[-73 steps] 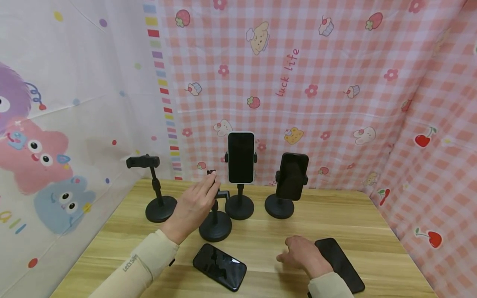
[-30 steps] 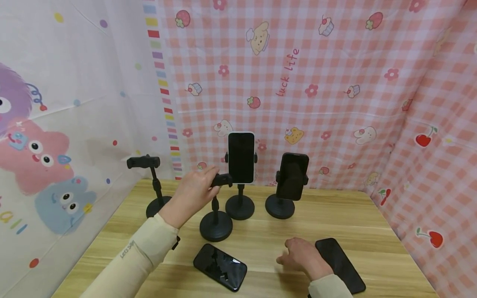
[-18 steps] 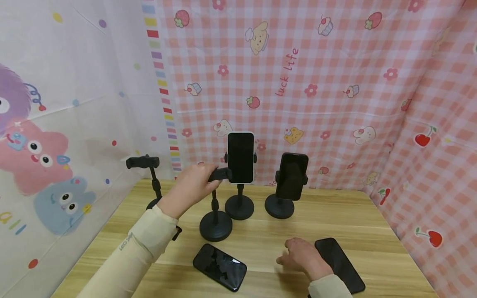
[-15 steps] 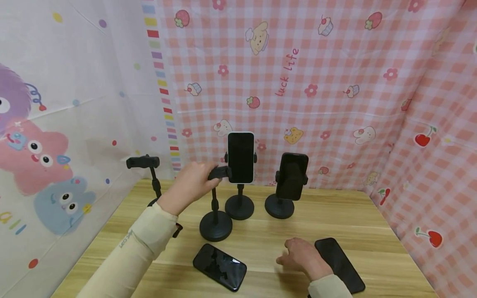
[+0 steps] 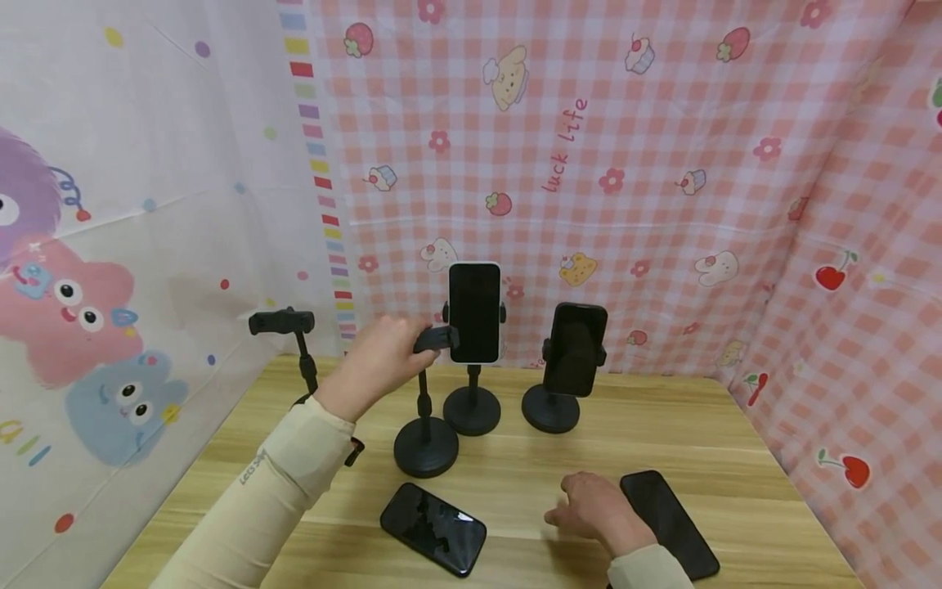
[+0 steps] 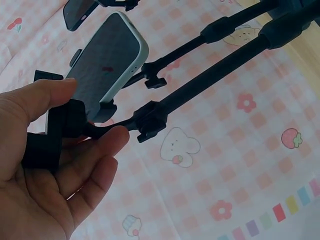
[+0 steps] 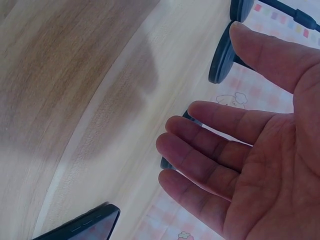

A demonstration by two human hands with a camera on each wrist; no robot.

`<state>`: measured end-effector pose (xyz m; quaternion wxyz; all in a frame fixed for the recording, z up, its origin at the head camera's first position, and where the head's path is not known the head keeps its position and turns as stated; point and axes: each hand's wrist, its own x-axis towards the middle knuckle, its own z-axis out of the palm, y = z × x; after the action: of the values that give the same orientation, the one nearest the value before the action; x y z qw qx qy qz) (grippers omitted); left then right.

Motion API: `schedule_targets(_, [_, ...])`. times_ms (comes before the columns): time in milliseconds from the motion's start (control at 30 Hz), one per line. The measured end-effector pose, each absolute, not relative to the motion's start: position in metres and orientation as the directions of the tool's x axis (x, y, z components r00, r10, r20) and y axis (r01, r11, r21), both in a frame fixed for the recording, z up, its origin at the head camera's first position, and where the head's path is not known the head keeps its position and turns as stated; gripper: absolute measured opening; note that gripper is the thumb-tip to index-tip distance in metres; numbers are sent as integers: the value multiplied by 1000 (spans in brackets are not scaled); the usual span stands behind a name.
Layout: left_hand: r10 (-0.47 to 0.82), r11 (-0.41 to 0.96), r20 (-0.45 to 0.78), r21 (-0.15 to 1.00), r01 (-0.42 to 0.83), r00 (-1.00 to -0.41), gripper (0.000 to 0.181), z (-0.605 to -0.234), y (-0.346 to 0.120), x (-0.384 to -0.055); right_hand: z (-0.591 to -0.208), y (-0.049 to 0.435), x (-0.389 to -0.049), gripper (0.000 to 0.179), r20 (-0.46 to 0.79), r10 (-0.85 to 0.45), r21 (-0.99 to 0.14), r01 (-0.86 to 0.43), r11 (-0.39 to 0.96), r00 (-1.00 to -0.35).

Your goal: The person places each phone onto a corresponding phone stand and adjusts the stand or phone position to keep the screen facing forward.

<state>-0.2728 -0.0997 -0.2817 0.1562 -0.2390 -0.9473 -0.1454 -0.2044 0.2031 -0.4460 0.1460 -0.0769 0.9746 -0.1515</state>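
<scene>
My left hand [image 5: 379,360] grips the clamp head [image 5: 441,338] of a black phone stand, whose round base [image 5: 426,447] stands on the table. Seen from the left wrist, the thumb lies over the clamp [image 6: 75,117] and the fingers curl beneath it. No phone sits in this clamp. My right hand [image 5: 596,509] is low over the table, fingers loosely bent and holding nothing; the right wrist view shows its palm [image 7: 270,170]. Beside it lies a dark phone [image 5: 671,523]. Another black phone [image 5: 434,529] lies face up in front of the gripped stand.
Behind stand two more stands, one bearing a white-edged phone [image 5: 474,312], the other a black phone [image 5: 576,350]. A stand with a bare clamp [image 5: 282,321] is at the left, partly behind my left arm. Printed cloth [image 5: 648,204] hangs behind the wooden table [image 5: 515,474].
My left hand has closed around the stand's clamp head, which has turned and come up from its lower position. My right hand and the phones stay where they were.
</scene>
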Motion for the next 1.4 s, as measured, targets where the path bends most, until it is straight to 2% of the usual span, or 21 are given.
schedule_targets(233, [399, 841, 387, 208, 500, -831, 21, -286, -100, -273, -446, 201, -203, 51, -268, -188, -321, -97, 942, -945])
schedule_targets(400, [398, 850, 395, 180, 495, -828, 26, -288, -99, -273, -447, 201, -203, 51, -269, -185, -311, -96, 946, -945])
schedule_targets(633, [390, 861, 413, 153, 485, -823, 21, -289, -98, -272, -447, 199, -203, 51, -261, -192, -320, -103, 942, -946])
schedule_targets(967, [392, 848, 396, 194, 493, -830, 28, -289, -101, -273, -447, 198, -202, 50, -250, -194, -320, -108, 941, -949])
schedule_targets(1233, [401, 856, 380, 167, 489, -833, 44, -291, -102, -274, -449, 198, -200, 48, -220, -204, -331, -124, 936, -954])
schedule_targets(1400, [417, 854, 385, 143, 500, -823, 42, -289, -105, -275, -450, 198, -200, 48, -208, -208, -333, -131, 934, -956])
